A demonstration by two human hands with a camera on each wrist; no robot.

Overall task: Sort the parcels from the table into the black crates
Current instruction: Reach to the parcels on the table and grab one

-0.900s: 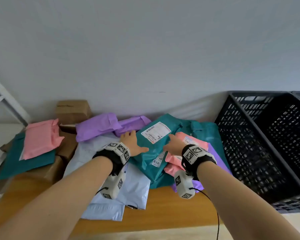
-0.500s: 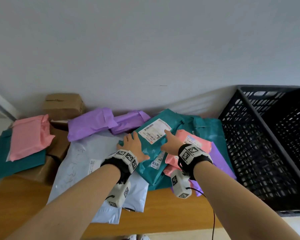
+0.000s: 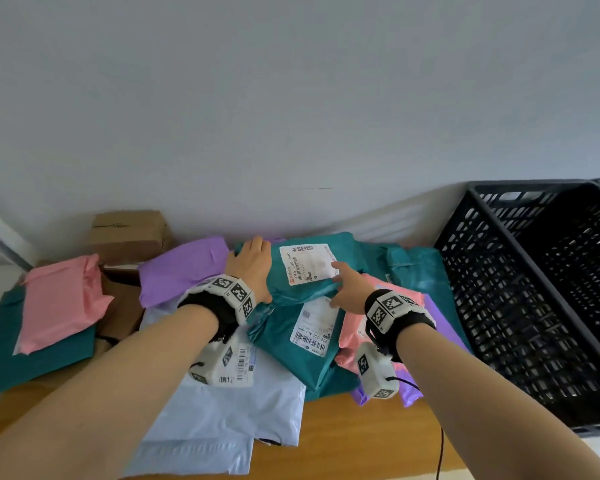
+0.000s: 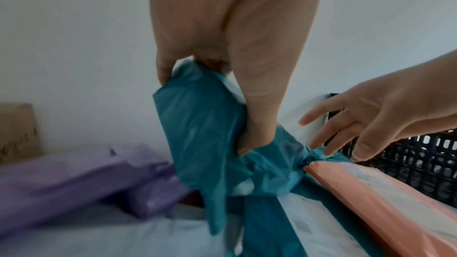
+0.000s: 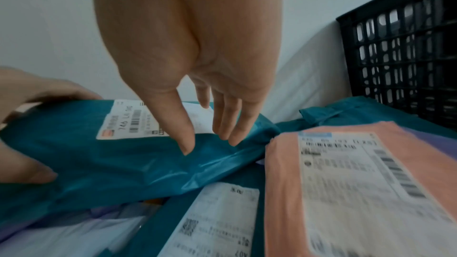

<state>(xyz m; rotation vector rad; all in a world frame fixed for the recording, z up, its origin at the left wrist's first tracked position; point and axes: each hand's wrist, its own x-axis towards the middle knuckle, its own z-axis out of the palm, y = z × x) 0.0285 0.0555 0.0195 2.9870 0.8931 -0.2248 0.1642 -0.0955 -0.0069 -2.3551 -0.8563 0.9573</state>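
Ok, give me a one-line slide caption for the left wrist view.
Left hand grips the end of a teal parcel while the right hand reaches in, fingers spread.

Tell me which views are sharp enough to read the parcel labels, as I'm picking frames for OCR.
Head view: even, soft light, no glare; the white label on the teal plastic mailer gripped by the left hand is fairly crisp. Right wrist view: that label is partly legible, while the pink mailer's label smears. Left wrist view: motion blur, worst on the purple mailers.
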